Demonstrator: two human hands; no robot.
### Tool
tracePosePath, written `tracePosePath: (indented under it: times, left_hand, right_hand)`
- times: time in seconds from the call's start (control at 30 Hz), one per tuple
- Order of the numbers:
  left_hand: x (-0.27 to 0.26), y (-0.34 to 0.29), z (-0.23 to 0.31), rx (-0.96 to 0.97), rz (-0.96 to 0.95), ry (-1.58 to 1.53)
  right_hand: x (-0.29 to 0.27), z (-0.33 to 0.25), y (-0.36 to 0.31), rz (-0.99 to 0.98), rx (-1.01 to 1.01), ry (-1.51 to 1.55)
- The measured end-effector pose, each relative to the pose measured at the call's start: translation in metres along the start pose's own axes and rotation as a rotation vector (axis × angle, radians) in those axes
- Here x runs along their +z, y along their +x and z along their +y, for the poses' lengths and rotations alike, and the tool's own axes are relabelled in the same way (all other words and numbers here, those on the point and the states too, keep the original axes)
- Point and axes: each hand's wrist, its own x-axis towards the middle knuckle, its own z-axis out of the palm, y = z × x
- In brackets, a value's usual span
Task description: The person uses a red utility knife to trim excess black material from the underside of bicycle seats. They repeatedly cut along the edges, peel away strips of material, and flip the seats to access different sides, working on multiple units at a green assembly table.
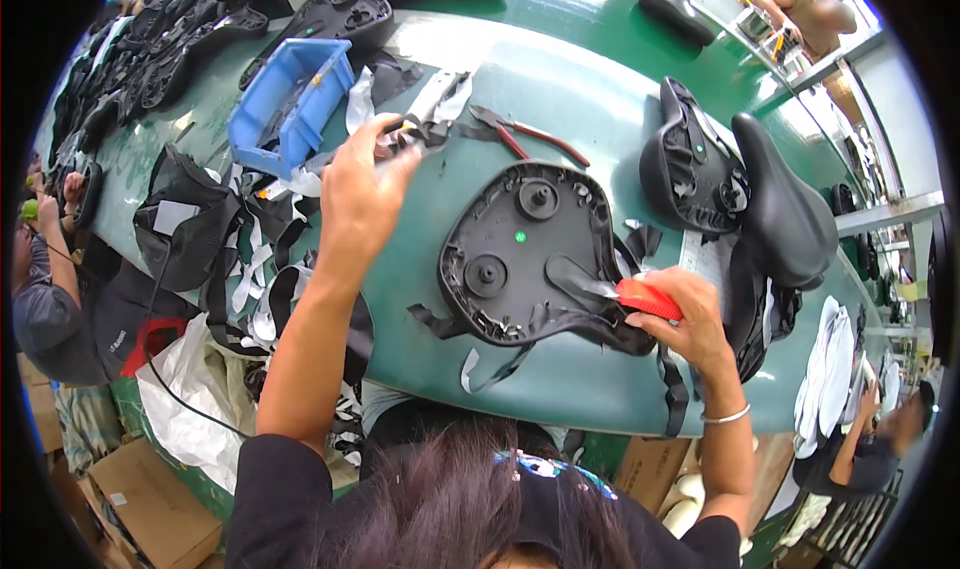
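Note:
A black bicycle saddle (pixel 540 231) lies underside up on the table before me, its narrow nose toward my right hand. My right hand (pixel 690 319) is wrapped round a red-handled utility knife (pixel 648 297). The knife's tip points left, over the saddle's edge near the nose. Loose black trim strips (pixel 672 394) hang and lie around that end. Farther left and away from the saddle, my left hand (pixel 362 174) is raised beside scraps of black and white material (pixel 440 99). Its thumb, smeared by motion, stands apart from the fingers.
Red-handled pincers (pixel 530 137) lie beyond the saddle. A blue bin (pixel 290 109) stands at the left, beside heaped scraps and a black fabric bag (pixel 185 204). More saddles (pixel 785 199) rest at the right, others are piled far left. Co-workers are at both sides.

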Motion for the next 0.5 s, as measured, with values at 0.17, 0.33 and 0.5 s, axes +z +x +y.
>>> tracePosePath:
  times: [0.17,0.33,0.5]
  left_hand:
    - [0.012,-0.013,0.017,-0.245,-0.512,-0.039]
    - [0.031,0.022,0.016,-0.708,-0.904,-0.524]
    - [0.076,0.071,0.012,-0.736,-0.218,-1.209]
  right_hand:
    - [0.021,0.001,0.023,-0.171,0.454,0.335]
    - [-0.004,0.007,0.027,0.033,0.270,0.347]
    - [-0.066,0.042,0.088,0.804,0.452,0.488]
